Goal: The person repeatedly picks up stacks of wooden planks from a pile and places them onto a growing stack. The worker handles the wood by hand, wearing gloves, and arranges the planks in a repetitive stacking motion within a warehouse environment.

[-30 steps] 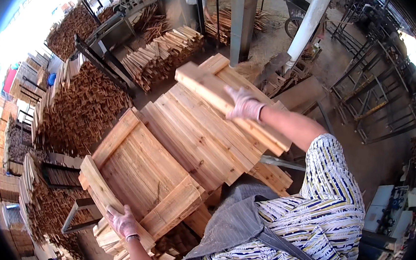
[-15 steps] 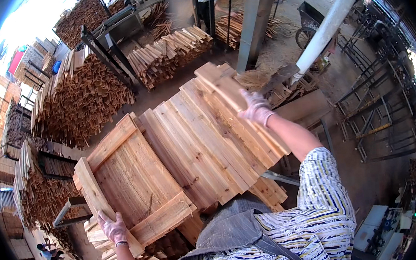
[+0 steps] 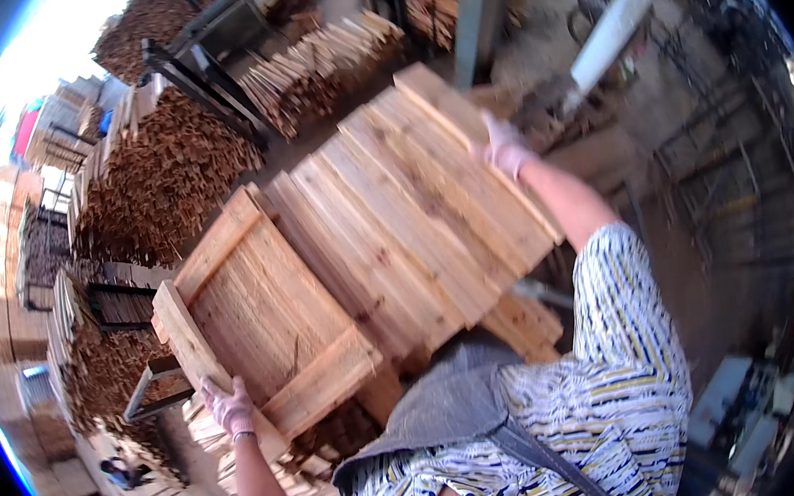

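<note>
Now the outer board [image 3: 448,102] lies along the right margin of the row of boards [image 3: 387,239], whereas a second ago it sat further in, with timber showing beyond it; so the row reads as reaching out to that board, nearly parallel with its neighbours. The right hand [image 3: 507,150] holds that board at its outer edge, fingers narrowed around it, though the underside is hidden. The left hand [image 3: 229,409] has stayed at the near end of the edge board [image 3: 188,337], thumb and fingers drawn close about it. All this timber lies ahead of the grey apron [image 3: 430,406], the row just right of the recessed panel [image 3: 265,302]. Counting: two gloved hands, one outer board, one edge board, and two battens across the panel, a far one [image 3: 217,247] and a near one [image 3: 324,387]. The row holds several boards, but its seams blur too much for a sure number. Beyond stand one steel pillar [image 3: 479,23], one white pipe [image 3: 623,25] and several stacks of wood strips [image 3: 160,179].
</note>
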Demonstrator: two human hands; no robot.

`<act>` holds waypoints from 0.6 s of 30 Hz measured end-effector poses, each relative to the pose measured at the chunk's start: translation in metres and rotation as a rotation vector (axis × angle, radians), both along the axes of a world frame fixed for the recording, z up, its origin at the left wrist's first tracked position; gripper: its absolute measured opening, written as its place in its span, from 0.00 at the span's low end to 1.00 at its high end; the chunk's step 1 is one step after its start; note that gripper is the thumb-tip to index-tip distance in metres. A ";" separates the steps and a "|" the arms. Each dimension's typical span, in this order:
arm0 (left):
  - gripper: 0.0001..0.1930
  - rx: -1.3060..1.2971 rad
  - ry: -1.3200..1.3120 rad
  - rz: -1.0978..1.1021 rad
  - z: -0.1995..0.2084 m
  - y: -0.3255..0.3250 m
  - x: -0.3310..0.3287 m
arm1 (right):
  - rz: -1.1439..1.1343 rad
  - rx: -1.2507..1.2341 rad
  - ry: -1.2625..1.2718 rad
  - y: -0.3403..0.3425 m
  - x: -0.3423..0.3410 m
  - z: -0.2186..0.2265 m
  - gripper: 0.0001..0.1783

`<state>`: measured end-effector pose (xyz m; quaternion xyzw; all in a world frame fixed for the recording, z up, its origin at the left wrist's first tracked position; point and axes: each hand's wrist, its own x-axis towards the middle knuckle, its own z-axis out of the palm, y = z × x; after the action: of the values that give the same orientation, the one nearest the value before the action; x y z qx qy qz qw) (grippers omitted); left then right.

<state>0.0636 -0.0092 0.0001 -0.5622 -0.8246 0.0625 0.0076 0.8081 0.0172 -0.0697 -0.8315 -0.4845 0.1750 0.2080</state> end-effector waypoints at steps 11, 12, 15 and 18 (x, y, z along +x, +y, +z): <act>0.49 0.025 -0.081 -0.037 -0.015 -0.008 0.004 | -0.497 0.653 1.255 -0.190 -0.131 0.051 0.24; 0.49 0.028 -0.089 -0.031 -0.012 -0.012 0.001 | -0.633 0.711 1.293 -0.203 -0.154 0.039 0.21; 0.49 -0.011 -0.080 -0.036 0.007 -0.002 0.045 | -0.883 0.863 1.389 -0.220 -0.177 -0.002 0.19; 0.48 0.034 -0.094 -0.132 -0.017 -0.001 0.025 | -1.070 0.839 1.303 -0.246 -0.227 -0.074 0.43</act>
<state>0.0887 -0.0100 -0.0172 -0.6173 -0.7862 0.0215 -0.0176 0.5807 -0.2292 -0.1438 -0.5392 0.1499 0.2980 0.7733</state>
